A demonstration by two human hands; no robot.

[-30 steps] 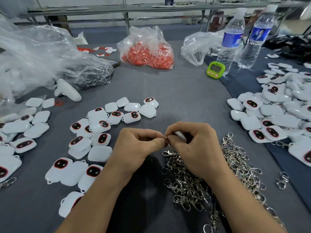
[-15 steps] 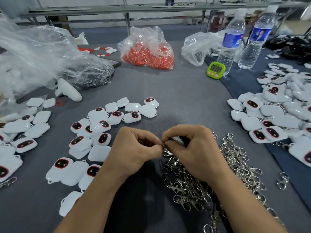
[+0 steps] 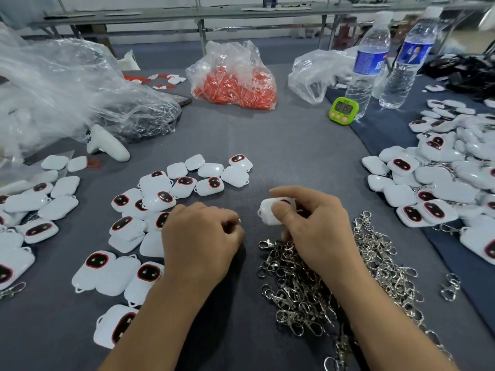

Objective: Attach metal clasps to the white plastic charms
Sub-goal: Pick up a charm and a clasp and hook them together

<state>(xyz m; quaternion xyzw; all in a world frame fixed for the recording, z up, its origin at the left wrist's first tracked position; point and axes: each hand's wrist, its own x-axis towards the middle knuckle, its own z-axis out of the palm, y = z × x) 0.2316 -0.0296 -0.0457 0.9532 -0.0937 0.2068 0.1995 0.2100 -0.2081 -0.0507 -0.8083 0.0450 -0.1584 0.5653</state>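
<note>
Plainly, right hand (image 3: pixel 316 234) grips charm (image 3: pixel 266 210), left hand (image 3: pixel 201 242) apart.

A small assembly workshop: a grey cloth-covered tabletop (image 3: pixel 294 156) strewn with dozens of white plastic charms (image 3: pixel 158 183), a heap of metal clasps (image 3: pixel 302 295), a clear bag of orange parts (image 3: pixel 235 84), a green timer (image 3: pixel 343 110), and long metal-framed workbenches (image 3: pixel 241 12) behind.

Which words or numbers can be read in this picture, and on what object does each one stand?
"01:52", last digits unsure: display of the green timer.
Blue label of the left water bottle: white characters, too blurred to read.
Blue label of the right water bottle: too blurred to read.
</note>
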